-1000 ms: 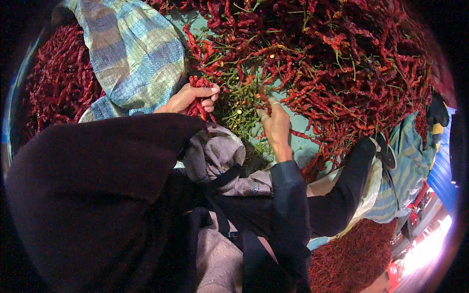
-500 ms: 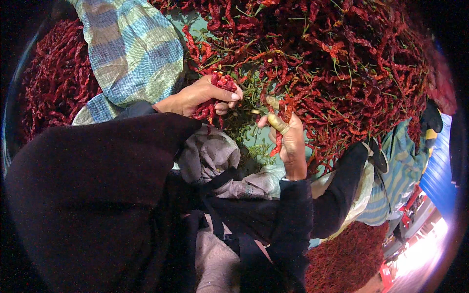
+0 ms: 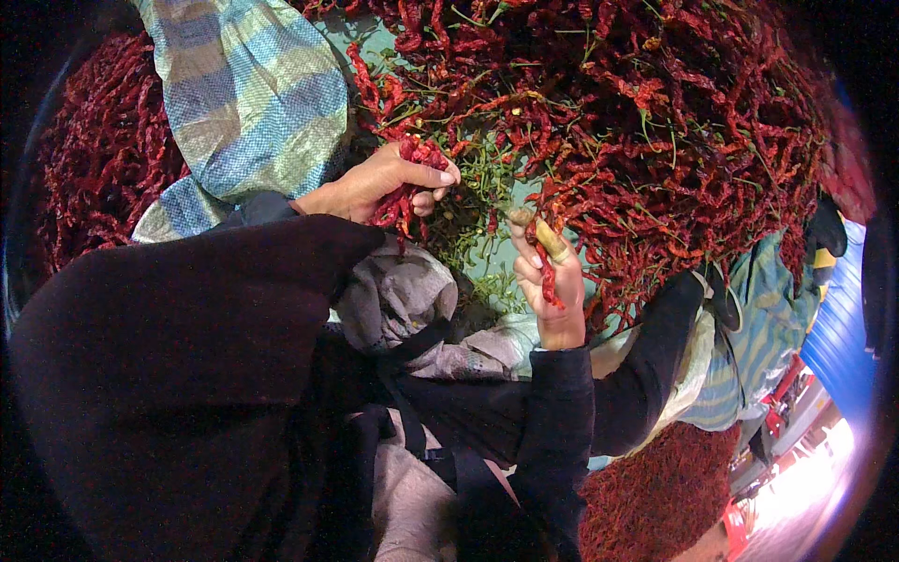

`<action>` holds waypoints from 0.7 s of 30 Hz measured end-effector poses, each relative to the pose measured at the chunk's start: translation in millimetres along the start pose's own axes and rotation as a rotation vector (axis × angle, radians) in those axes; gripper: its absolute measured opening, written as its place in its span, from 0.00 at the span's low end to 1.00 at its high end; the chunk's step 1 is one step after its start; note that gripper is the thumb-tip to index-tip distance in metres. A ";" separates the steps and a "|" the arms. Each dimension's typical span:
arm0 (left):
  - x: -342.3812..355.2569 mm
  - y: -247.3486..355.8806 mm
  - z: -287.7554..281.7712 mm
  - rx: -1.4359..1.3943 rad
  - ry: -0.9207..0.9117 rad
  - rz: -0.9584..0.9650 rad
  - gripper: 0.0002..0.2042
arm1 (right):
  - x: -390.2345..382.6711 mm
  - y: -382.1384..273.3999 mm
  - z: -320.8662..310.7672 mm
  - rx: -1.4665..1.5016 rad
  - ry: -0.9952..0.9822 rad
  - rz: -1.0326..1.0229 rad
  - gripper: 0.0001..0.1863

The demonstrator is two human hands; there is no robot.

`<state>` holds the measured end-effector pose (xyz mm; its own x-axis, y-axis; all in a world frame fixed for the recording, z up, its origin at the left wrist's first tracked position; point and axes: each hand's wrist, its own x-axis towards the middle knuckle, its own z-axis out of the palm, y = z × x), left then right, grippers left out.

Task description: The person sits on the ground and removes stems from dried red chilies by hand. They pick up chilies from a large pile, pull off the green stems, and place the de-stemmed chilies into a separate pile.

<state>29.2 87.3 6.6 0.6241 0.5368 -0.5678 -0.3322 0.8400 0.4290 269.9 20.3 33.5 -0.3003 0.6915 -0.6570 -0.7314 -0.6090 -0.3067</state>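
My left hand [image 3: 389,180] is closed around a bunch of wrinkled red dried chilies [image 3: 419,155], which poke out above the thumb and below the palm. To its right, my right hand [image 3: 554,286] grips a single red dried chili [image 3: 548,272] that hangs along the fingers. A yellowish covering [image 3: 550,241] wraps one of its digits, and another fingertip carries a pale cover. Between the hands, many loose green chili stems [image 3: 487,173] lie on a light green sheet [image 3: 501,258].
A large heap of stemmed red chilies [image 3: 655,140] spreads across the far right. At far left, more chilies [image 3: 103,150] lie beside a blue-and-cream checked woven sack [image 3: 253,84]. Another chili pile [image 3: 655,492] sits lower right, near my dark-clothed leg [image 3: 655,375].
My right hand has drawn slightly down, and its fingers have shifted around the chili, which now lies lower against them. My left hand keeps its bunch almost in place.
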 end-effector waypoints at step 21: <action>-8.3 -10.5 3.7 0.111 0.092 0.000 0.06 | -316.9 -131.8 -57.3 -0.662 1.125 -1.077 0.10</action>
<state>30.2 73.7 9.4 0.5547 0.5462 -0.6277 -0.2485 0.8287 0.5015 496.6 -140.8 242.6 0.8934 0.4492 -0.0125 0.1518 -0.3278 -0.9325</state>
